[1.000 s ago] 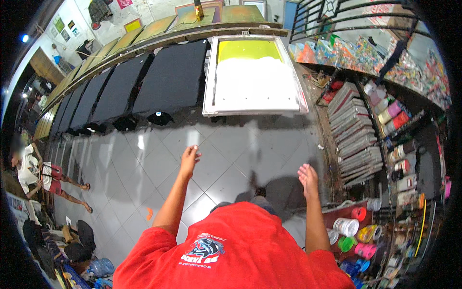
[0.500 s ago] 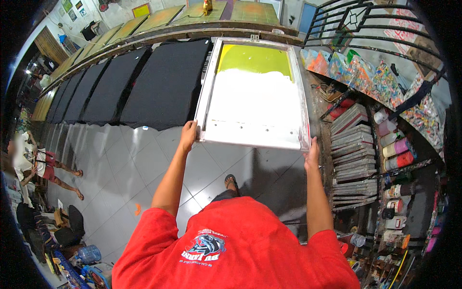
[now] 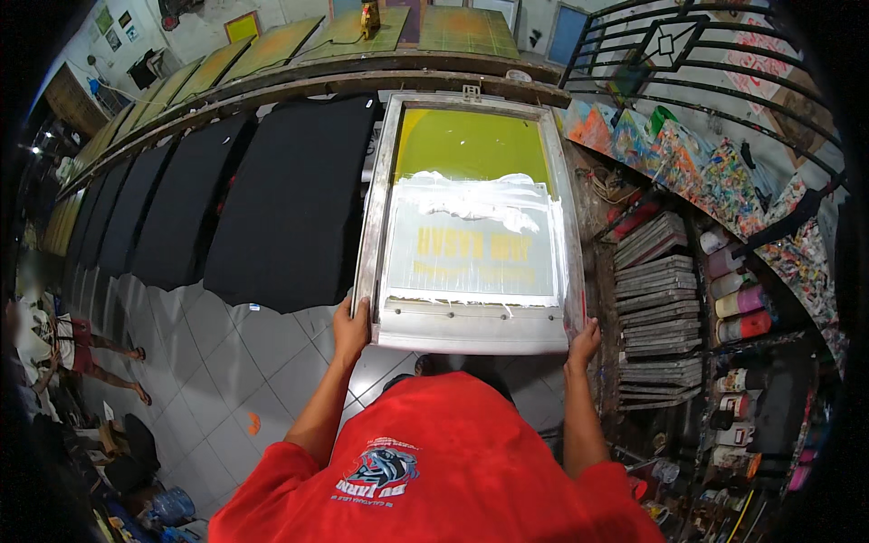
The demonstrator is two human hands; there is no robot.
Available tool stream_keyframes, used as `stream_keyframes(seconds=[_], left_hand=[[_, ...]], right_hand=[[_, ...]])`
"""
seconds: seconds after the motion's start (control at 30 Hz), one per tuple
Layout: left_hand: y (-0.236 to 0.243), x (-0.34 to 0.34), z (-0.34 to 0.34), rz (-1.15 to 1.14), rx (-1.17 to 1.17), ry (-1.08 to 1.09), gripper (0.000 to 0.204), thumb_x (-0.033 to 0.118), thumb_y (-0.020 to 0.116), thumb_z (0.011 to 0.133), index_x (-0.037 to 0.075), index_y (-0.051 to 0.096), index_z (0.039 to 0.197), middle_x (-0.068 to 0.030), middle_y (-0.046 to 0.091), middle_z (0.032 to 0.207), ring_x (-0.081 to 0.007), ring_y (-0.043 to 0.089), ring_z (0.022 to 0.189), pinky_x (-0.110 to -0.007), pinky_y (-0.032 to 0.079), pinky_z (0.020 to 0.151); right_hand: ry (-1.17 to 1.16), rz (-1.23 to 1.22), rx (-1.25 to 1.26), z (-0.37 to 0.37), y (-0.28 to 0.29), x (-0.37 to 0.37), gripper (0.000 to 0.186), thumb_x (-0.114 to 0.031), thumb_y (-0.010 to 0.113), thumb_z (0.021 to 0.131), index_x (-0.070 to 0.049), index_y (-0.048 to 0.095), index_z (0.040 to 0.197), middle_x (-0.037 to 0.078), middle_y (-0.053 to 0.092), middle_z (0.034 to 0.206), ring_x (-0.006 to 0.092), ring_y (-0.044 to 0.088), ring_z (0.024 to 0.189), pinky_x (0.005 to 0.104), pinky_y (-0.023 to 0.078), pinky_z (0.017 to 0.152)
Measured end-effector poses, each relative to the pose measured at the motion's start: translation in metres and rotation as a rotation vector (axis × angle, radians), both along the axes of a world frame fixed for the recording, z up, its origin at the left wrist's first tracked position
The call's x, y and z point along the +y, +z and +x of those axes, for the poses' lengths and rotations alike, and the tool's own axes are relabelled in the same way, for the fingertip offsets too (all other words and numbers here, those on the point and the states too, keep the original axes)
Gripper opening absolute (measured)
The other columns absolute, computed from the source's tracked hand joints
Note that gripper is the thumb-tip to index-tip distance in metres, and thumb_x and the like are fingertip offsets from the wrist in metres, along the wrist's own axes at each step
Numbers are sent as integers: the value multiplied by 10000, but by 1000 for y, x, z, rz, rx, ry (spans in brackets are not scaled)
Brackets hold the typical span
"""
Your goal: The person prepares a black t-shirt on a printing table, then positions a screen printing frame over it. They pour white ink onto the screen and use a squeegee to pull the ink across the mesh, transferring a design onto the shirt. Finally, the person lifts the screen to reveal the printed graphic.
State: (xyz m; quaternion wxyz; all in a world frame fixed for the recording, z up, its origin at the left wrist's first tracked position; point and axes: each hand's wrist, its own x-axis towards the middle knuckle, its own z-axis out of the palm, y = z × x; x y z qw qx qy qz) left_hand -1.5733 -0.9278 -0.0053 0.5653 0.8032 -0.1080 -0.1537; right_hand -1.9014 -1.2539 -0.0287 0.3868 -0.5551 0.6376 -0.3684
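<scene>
I hold a screen-printing frame by its two near corners, in front of me. My left hand is closed round its near left corner, and my right hand grips the near right one. Thick white ink lies in a ragged band across the middle of the mesh, and thinner streaks run along the near edge of the stencil. Beyond the band the mesh is yellow-green; on the near side it is pale with faint yellow lettering. A metal hinge or clamp sits at the frame's far edge. What lies beneath the frame is hidden.
Black shirts lie on a row of boards to the left. Stacked frames and ink containers stand on racks at the right, below a black metal railing. Another person stands at far left on the tiled floor.
The frame's near edge and both hands sit lower in view, as do the black shirts. The mesh, a white glare before, now shows its ink band and lettering. Both hands keep their grip.
</scene>
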Motion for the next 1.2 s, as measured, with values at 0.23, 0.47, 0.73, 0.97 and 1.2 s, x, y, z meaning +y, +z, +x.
stream_keyframes(seconds=[0.23, 0.47, 0.73, 0.97, 1.2], left_hand=[[41, 12, -12, 54, -409, -67, 500, 186, 691, 816, 3, 511, 1246, -193, 564, 1183, -294, 534, 1107, -395, 427, 923], [92, -2, -21, 287, -872, -947, 571, 207, 784, 652, 63, 585, 1168, -126, 572, 1139, -309, 524, 1101, -413, 433, 925], [103, -18, -10, 220, -832, -877, 437, 192, 761, 688, 76, 631, 1089, -102, 620, 1040, -302, 584, 1002, -413, 469, 848], [111, -59, 9, 432, -822, -875, 242, 113, 704, 690, 89, 660, 926, -71, 649, 873, -272, 625, 877, -382, 514, 731], [162, -98, 71, 418, -836, -863, 303, 85, 744, 613, 79, 684, 911, -102, 659, 823, -314, 629, 793, -407, 510, 703]], right_hand=[[459, -627, 357, -19, 46, 24, 427, -314, 520, 940, -19, 525, 1248, 177, 494, 1310, 308, 456, 1228, 431, 372, 1002], [1169, -747, 697, -2, 96, 46, 678, -95, 775, 573, -71, 538, 1207, 111, 544, 1230, 307, 486, 1191, 467, 361, 1003], [1237, -656, 640, 19, 136, 21, 610, -89, 761, 585, -72, 567, 1162, 115, 592, 1178, 299, 555, 1089, 434, 405, 969], [1192, -609, 653, 53, 161, 3, 497, -62, 732, 587, -81, 620, 1071, 113, 650, 1068, 322, 606, 991, 421, 477, 873], [1225, -595, 540, 103, 185, -63, 318, -54, 708, 624, -76, 681, 940, 125, 682, 960, 320, 644, 906, 403, 514, 813]])
